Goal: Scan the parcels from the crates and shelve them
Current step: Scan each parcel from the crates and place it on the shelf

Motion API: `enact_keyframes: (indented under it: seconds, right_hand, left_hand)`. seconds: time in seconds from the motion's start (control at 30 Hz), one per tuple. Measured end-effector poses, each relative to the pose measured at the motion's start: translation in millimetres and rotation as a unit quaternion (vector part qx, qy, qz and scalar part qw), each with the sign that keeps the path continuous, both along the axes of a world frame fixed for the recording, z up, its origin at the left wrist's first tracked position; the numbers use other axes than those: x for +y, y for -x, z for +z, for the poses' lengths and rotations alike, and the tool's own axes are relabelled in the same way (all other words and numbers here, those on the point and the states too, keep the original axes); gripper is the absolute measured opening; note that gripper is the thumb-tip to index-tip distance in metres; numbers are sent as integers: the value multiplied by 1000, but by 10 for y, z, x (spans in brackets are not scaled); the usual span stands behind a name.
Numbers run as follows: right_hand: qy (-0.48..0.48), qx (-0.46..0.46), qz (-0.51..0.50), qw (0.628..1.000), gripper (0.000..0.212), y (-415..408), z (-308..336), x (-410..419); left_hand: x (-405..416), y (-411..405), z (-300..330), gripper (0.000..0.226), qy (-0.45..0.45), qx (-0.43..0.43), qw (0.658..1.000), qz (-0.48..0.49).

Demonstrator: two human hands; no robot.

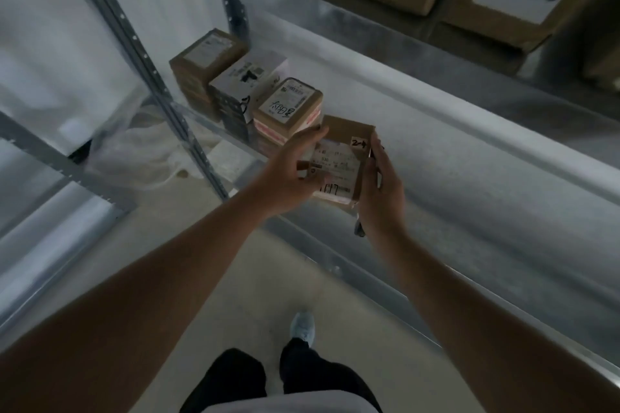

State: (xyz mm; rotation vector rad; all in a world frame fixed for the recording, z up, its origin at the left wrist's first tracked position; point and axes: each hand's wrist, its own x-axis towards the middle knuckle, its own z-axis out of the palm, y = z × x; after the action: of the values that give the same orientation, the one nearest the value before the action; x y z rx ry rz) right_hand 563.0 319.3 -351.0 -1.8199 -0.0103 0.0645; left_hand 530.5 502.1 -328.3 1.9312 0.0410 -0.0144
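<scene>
parcel [339, 157]: brown, labelled, held between both hands at the metal shelf [469, 151] edge, beside three shelved boxes [248, 94]
left hand [285, 178]: fingers curled round its left side
right hand [380, 191]: fingers straight, pressed flat on its right side

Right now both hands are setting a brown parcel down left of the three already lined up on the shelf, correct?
Not quite: the head view shows the brown parcel, between left hand and right hand, going right of the three parcels on the shelf, not left.
</scene>
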Motion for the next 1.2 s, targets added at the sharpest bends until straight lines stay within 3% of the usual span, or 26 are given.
enact_keyframes:
  seconds: [0.2, 0.63, 1.2]
  right_hand:
    - [44, 26, -19, 999, 47, -461, -149, 182]
    - [130, 53, -44, 989, 46, -1083, -717, 457]
    - [248, 72, -77, 963, 49, -1259, -1041, 714]
  left_hand:
    - [228, -567, -162, 78, 39, 46, 997, -38]
    - [508, -1296, -546, 80, 26, 100, 987, -119]
    - [479, -1582, -651, 102, -6, 166, 981, -95]
